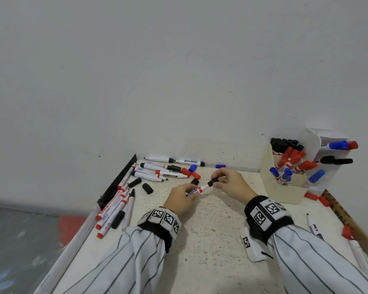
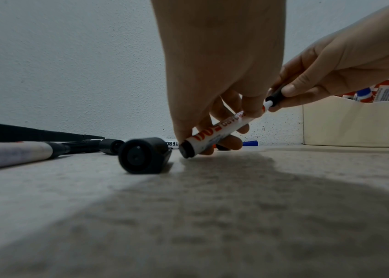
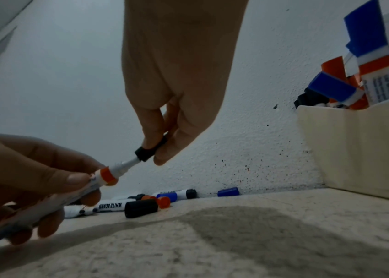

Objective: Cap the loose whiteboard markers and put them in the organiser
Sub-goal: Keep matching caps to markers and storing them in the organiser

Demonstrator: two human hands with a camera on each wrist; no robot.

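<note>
Speckled off-white counter (image 1: 210, 230) fills the scene, set into a corner of white wall (image 1: 179, 71). Over on the right against that wall stands the cream organiser (image 1: 285, 187), compartments bristling with capped red, blue and black markers. Along the left edge lies a row of loose markers (image 1: 115, 206), and a second cluster (image 1: 164, 169) sits near the back wall, some of them showing bare tips. Striped sleeves come in from below, each wrist wearing a black band with printed square tags.

Centre stage now: the left hand (image 1: 182, 197) has its fingers and thumb wrapped round the barrel of a white marker (image 1: 197, 190) with red lettering and a red collar, tilted, tip pointing up toward the right. The right hand (image 1: 232, 184) pinches a black cap (image 1: 212, 182) between thumb and fingers, and the cap's mouth sits right over the marker's white nib end, not pushed down to the collar.

Scattered close by are loose black caps (image 1: 147, 188), a red cap (image 1: 196, 175), and a small blue cap (image 1: 220, 166) against the wall.
</note>
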